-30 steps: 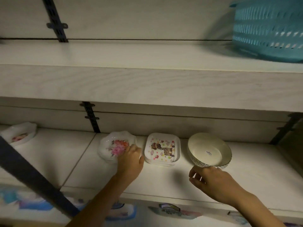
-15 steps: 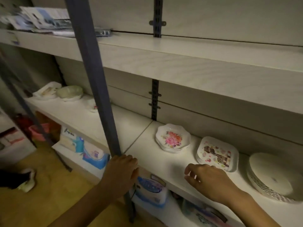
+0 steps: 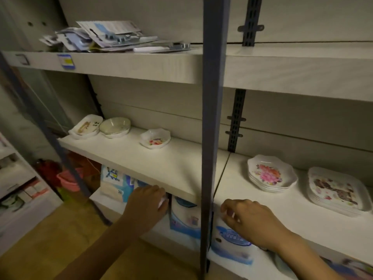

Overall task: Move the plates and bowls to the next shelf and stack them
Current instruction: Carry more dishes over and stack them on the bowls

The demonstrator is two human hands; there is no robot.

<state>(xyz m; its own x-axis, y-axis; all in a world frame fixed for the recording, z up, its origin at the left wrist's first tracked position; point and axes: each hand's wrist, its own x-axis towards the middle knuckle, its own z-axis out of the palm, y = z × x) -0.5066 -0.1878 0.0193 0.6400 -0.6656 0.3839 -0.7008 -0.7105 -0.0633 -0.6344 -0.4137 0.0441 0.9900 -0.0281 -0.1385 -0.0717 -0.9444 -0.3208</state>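
Note:
On the left shelf board [image 3: 161, 166] sit a rectangular dish [image 3: 85, 126], a pale round bowl [image 3: 115, 127] and a small scalloped flower bowl [image 3: 155, 138]. The right shelf board [image 3: 302, 215] carries a stack of scalloped flower plates [image 3: 271, 173] and a stack of square picture plates [image 3: 336, 190]. My left hand [image 3: 148, 201] hangs below the left board's front edge, fingers loosely curled, holding nothing. My right hand [image 3: 248, 217] hovers over the right board's front edge, fingers loosely bent and empty.
A dark upright post [image 3: 212, 118] stands in front between the two boards. The upper shelf [image 3: 141, 65] holds a heap of packets [image 3: 105, 37]. Tissue packs [image 3: 185, 219] fill the shelf below. Another rack [image 3: 18, 190] stands at the left over a wooden floor.
The view has swung left, away from the round bowl at the right. My left hand has left the flower plates and moved left past the post. Both hands hold nothing.

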